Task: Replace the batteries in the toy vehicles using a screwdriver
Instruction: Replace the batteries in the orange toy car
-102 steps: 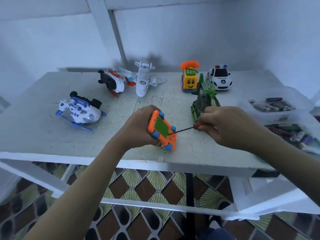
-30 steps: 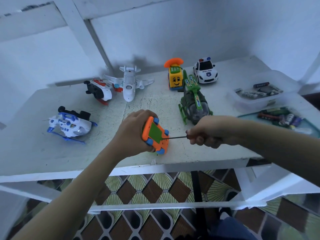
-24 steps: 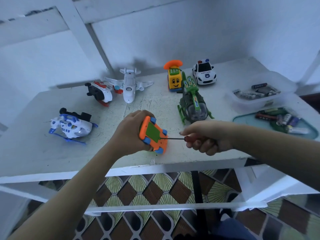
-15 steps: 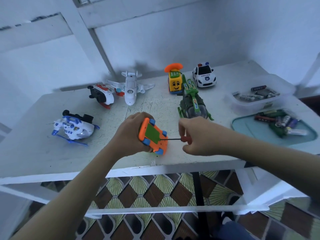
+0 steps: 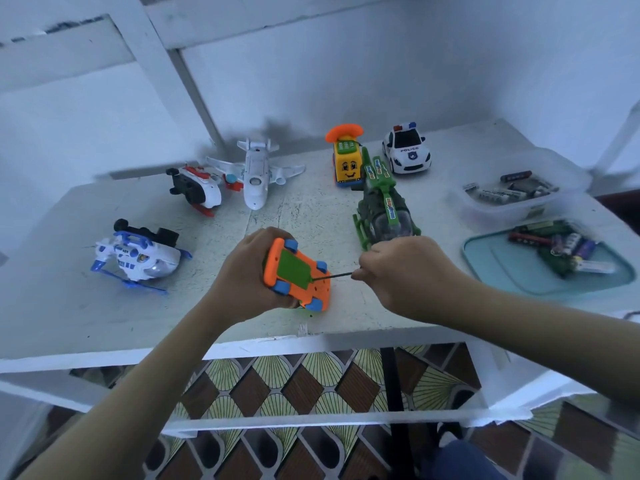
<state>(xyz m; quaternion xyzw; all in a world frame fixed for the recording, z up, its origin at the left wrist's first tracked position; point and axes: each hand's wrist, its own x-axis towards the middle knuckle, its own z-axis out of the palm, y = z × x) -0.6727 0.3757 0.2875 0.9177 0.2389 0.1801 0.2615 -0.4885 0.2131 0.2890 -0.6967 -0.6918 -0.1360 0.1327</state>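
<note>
Quick update from where I'm standing: the left hand (image 5: 242,271) has its grip wrapped round the orange toy car (image 5: 313,294), holding it belly-up just above the near edge of the table (image 5: 52,299). The green battery cover (image 5: 294,271) faces up and looks like it's still seated.

The right hand (image 5: 398,268) is closed round the screwdriver (image 5: 334,276). Only the thin dark shaft sticks out, and its tip sits at the right edge of that cover.

What's changed in the last second or so is the right hand. A moment back you could see the red handle between the fingers; now the hand has rolled over, knuckles up, and the handle is buried in the fist. The car and the tip have barely shifted. To me that reads as twisting the screw, so we're mid-unscrewing on this one and no batteries are swapped yet. I can't tell if the screw is actually backing out, it's way too small.

The green helicopter (image 5: 384,213) sits just behind the right hand. Over on the right are a clear tub (image 5: 485,211) and a teal tray (image 5: 502,265), both holding batteries. The other toys are lined up further back, seemingly untouched.
</note>
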